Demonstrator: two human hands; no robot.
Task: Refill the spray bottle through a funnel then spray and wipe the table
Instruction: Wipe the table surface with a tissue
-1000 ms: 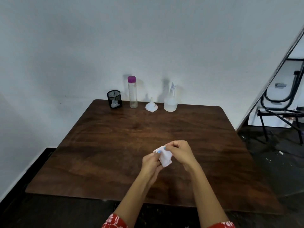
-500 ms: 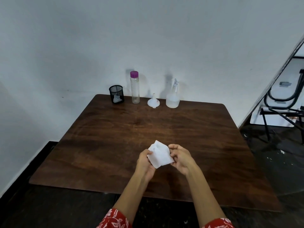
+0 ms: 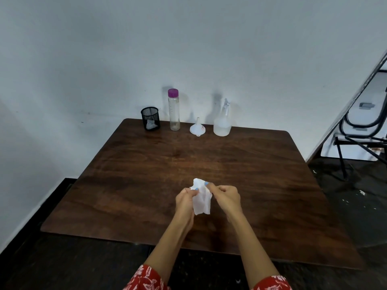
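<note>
- Lower centre of the frame: the left hand [image 3: 185,200] and the right hand [image 3: 227,197] each pinch the top of one white wipe [image 3: 201,200], fingers curled on it; it hangs crumpled between them, above the table [image 3: 125,185] and not touching it.
- Wipe condition: soft, creased, partly bunched, not yet opened flat; whether damp or dry cannot be told.
- Middle of the frame: the dark wooden table shows no clear spray marks.
- Upper centre, along the table's far edge by the wall: a black mesh cup [image 3: 150,118], a clear tall bottle with a purple cap [image 3: 173,109], a white funnel [image 3: 197,127] lying mouth down, and the spray bottle [image 3: 222,120] upright with its head on and part full.
- Judgement: refilling appears finished with the items set back; wiping seems to be in hand or about to start.
</note>
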